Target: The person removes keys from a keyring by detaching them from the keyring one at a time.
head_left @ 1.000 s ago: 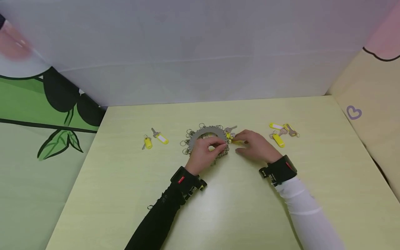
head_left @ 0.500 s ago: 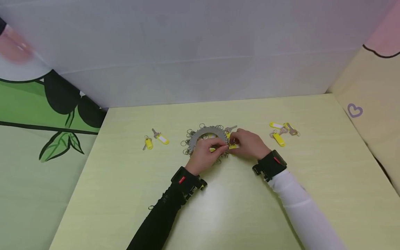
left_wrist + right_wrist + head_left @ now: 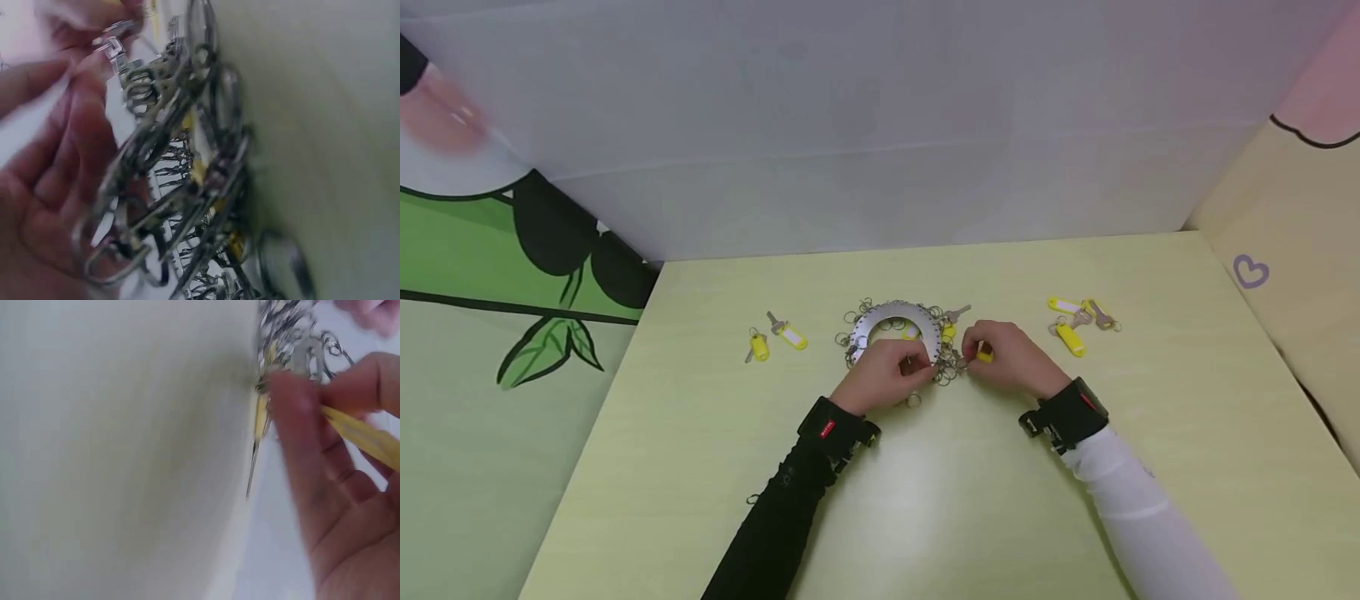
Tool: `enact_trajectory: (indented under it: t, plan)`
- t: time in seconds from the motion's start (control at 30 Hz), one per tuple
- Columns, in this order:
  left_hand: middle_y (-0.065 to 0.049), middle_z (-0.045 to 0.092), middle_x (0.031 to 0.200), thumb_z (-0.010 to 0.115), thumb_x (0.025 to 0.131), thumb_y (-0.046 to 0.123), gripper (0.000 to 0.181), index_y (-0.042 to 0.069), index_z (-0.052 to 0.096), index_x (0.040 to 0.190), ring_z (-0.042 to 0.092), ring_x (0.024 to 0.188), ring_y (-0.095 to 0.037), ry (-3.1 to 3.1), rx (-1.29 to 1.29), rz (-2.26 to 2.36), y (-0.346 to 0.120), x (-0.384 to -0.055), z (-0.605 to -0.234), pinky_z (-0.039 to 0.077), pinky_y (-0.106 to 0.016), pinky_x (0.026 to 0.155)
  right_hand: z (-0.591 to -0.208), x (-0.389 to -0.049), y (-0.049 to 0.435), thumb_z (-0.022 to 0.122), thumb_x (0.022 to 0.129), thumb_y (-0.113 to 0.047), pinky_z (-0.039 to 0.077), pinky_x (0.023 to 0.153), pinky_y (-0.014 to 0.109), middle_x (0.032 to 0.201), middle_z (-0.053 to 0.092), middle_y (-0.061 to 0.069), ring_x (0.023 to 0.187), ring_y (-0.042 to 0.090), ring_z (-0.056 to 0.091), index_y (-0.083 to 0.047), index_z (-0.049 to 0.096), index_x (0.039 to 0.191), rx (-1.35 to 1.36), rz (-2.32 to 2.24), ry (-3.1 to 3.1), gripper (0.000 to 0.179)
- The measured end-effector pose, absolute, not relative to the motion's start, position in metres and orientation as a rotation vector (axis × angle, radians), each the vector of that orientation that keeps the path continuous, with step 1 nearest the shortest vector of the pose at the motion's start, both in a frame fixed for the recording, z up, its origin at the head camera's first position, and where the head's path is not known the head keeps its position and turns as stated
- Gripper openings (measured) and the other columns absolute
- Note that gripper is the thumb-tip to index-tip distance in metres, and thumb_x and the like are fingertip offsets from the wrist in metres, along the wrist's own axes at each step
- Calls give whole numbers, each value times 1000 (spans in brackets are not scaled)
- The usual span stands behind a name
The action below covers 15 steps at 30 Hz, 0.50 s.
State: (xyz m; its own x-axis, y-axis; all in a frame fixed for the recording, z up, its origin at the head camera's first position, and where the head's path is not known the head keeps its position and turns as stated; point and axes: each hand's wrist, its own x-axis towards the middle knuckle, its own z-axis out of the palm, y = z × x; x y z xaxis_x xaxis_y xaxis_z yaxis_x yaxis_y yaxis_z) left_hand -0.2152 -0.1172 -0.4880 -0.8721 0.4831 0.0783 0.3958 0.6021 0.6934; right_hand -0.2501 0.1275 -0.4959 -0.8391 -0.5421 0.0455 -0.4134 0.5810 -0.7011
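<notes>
A flat grey metal ring, its rim hung with many small split rings and clasps, is at mid-table in the head view. My left hand grips its near right side; in the left wrist view, blurred hanging rings cover part of that hand. Right beside it, my right hand pinches a yellow key tag near the clasps. The right wrist view shows the tag running between thumb and fingers. What the fingertips hold at the tag's end is hidden.
Another key with a yellow tag hangs at the ring's right side. Two tagged keys lie on the left, one with a yellow tag. More keys with yellow tags lie on the right. A pale wall bounds the table's back.
The metal ring has tilted and now shines. My left hand has shifted slightly left and down. My right hand moved in to the ring, then back a little right with the tag.
</notes>
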Motion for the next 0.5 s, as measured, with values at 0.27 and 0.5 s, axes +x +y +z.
enact_trajectory:
  t: [0.27,0.5]
  plan:
    - [1,73,112,71,100,30,20,15,72,113,63,109,-20,2879,971,934,-99,-212,-493,49,-36,98,-482,-236,118,67,89,6,57,77,30,97,70,5,86,17,68,-8,71,96,-852,-1451,2355,16]
    - [6,71,93,67,103,24,14,15,75,99,59,87,-10,2766,849,1156,-101,-213,-493,48,-28,82,-471,-234,121,65,89,6,56,90,37,100,70,-2,95,15,64,-14,77,102,-890,-1408,2439,26]
